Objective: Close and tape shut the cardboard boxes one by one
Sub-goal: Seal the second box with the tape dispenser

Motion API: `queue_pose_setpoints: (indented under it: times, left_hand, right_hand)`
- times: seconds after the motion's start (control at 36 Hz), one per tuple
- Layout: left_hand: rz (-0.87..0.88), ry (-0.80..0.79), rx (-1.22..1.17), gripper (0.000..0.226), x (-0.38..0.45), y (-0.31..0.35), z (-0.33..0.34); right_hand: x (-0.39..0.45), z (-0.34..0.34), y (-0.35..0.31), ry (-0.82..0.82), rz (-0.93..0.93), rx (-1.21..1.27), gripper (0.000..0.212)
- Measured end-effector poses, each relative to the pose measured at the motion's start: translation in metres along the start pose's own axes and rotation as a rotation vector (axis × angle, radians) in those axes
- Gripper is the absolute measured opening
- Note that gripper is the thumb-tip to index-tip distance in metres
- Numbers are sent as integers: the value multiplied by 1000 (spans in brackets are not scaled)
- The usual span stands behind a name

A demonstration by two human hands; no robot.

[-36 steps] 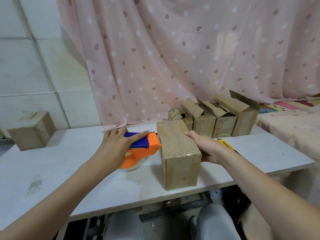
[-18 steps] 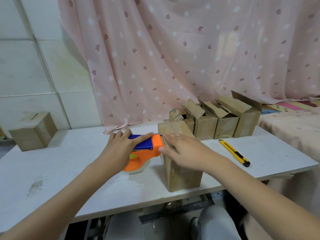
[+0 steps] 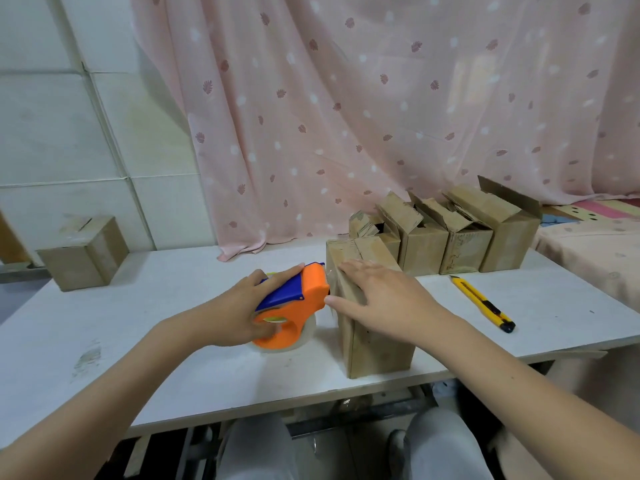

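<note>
From the head view, you are in the taping step on the box (image 3: 375, 327) standing at the front of the table (image 3: 138, 306); I judge the strip is being stuck or cut at its left edge. Your left hand (image 3: 239, 306) is wrapped round the tape dispenser (image 3: 294, 303), whose nose touches that edge. Your right hand (image 3: 384, 299) lies flat on the box top, fingers straight, pressing. Next, press the tape end down, then fetch one of the unsealed boxes (image 3: 460, 233) behind.
</note>
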State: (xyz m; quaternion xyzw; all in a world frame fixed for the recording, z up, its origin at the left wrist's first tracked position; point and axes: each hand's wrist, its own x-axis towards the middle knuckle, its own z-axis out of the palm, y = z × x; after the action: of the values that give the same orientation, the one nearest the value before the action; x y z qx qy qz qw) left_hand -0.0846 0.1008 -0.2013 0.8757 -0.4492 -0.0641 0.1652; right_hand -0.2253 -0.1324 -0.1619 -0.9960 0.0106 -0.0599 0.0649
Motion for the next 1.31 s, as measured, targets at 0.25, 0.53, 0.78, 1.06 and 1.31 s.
queue_pose_setpoints:
  times: [0.25, 0.53, 0.78, 1.06, 1.31]
  left_hand:
    - [-36, -81, -17, 98, -2, 4, -24]
    - [-29, -66, 28, 102, -5, 10, -42]
    - [-37, -76, 30, 101, -8, 10, -40]
    - [-50, -47, 70, 96, -31, -7, -37]
    - [-32, -33, 126, 93, -20, -2, -33]
  right_hand:
    - [2, 2, 1, 10, 19, 16, 82]
    - [2, 3, 2, 3, 27, 16, 75]
    - [4, 6, 3, 30, 25, 41, 64]
    - [5, 2, 0, 37, 69, 133, 53]
    - [43, -7, -14, 41, 354, 256, 16]
